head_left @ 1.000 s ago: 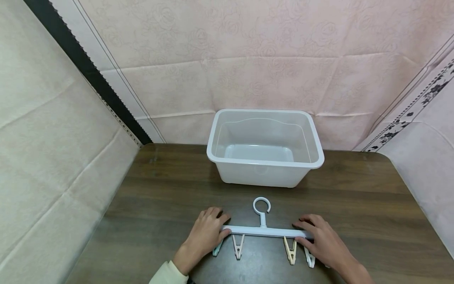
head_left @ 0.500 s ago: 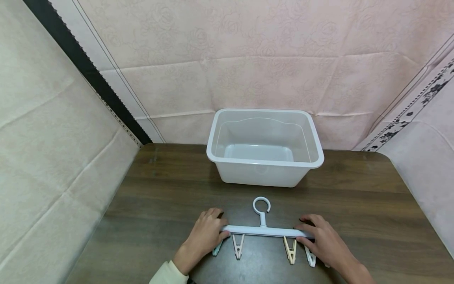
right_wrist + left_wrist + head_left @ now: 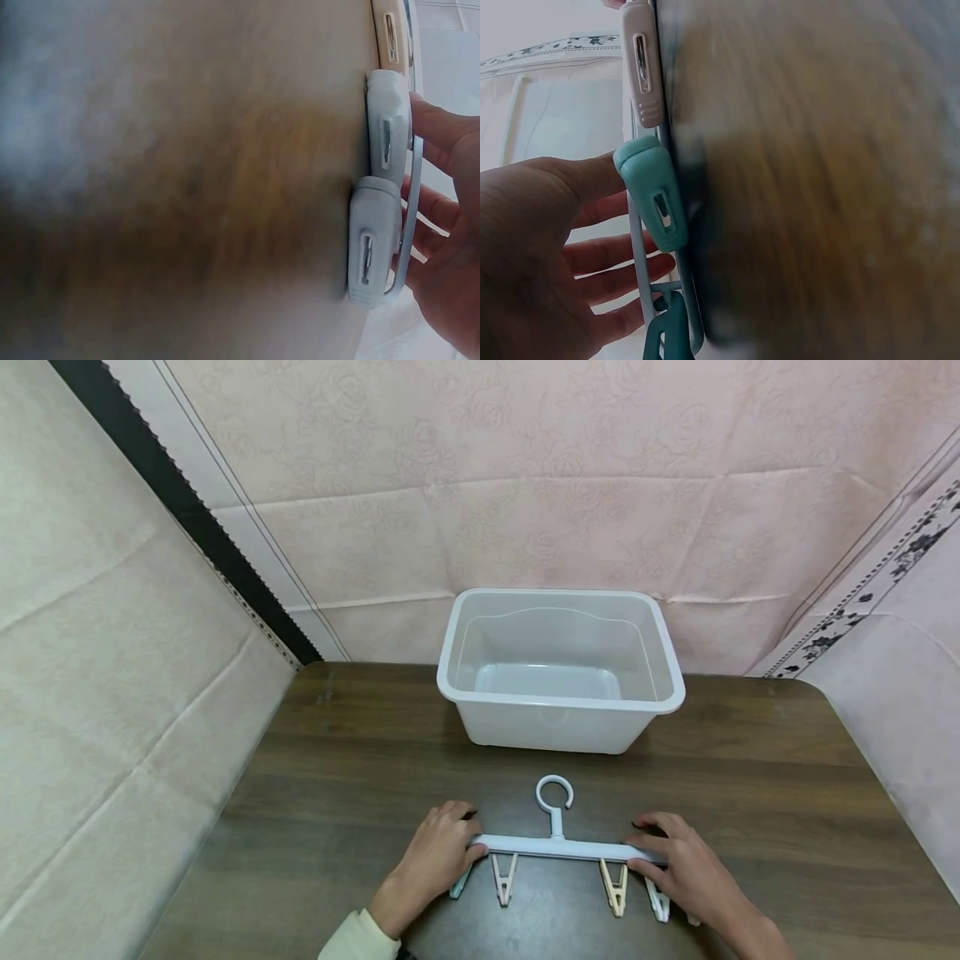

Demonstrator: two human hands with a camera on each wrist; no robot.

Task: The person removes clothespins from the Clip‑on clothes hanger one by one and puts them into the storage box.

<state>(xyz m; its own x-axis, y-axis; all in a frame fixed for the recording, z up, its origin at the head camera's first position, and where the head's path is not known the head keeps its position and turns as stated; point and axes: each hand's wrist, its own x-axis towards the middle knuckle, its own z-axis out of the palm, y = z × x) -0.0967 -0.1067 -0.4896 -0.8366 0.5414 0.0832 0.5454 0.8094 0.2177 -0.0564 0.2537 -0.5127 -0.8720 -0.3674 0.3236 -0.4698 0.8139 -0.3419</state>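
A white clip hanger (image 3: 558,848) lies near the front of the table, its hook (image 3: 553,792) pointing away from me. My left hand (image 3: 442,852) grips its left end, thumb on the near side and fingers on the far side. At the other end my right hand (image 3: 686,864) holds the bar the same way. Between the hands hang a pinkish clip (image 3: 504,883) and a cream clip (image 3: 615,893). Teal clips (image 3: 656,195) show by the left palm in the left wrist view. White clips (image 3: 375,232) sit by the right palm in the right wrist view.
A white plastic tub (image 3: 555,727) stands at the back of the brown wooden table (image 3: 337,760), behind the hanger, with nothing inside. Patterned pale cloth (image 3: 525,485) hangs along the back and both sides.
Both hands stay on the hanger's ends, with only slight finger shifts. The hanger and the tub stay in place.
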